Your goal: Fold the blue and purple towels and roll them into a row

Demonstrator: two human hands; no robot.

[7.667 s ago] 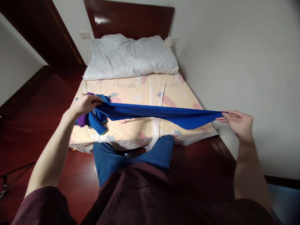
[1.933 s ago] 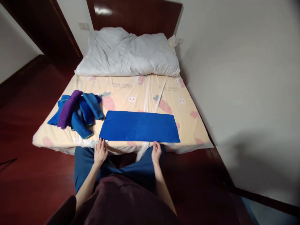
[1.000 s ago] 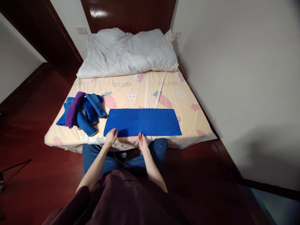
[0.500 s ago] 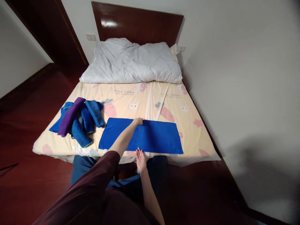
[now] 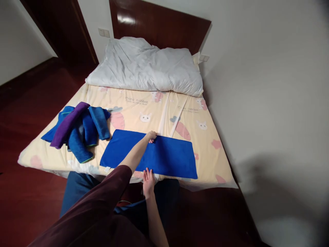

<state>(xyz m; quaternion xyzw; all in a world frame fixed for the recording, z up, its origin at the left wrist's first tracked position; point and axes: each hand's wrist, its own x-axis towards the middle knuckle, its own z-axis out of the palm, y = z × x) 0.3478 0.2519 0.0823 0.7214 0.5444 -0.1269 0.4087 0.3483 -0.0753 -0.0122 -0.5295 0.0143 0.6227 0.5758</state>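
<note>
A rectangular blue towel [image 5: 173, 156] lies spread flat across the front of the bed. My left hand [image 5: 151, 136] is at the middle of its far edge, knuckles up and fingers curled closed on the cloth. At the near edge, my right hand [image 5: 148, 181] is turned palm up, with its fingers stretched out and the tips touching the towel's border. A small white tag [image 5: 107, 169] shows by the towel's near left corner. To the left is a pile of towels, with a rolled purple towel [image 5: 69, 125] on top of several blue rolled towels [image 5: 79, 147].
The bed [image 5: 164, 106] has a cream sheet printed with rabbits and carrots. A grey-white quilt [image 5: 151, 68] lies bunched against the dark wooden headboard [image 5: 159, 24]. A wall [image 5: 269, 85] runs close along the right side, and dark red floor [image 5: 31, 116] shows on the left.
The view has shifted and tilted slightly. My left hand stays at the towel's far edge, with more fingertips showing beneath it; my right hand's fingertips now reach the near edge.
</note>
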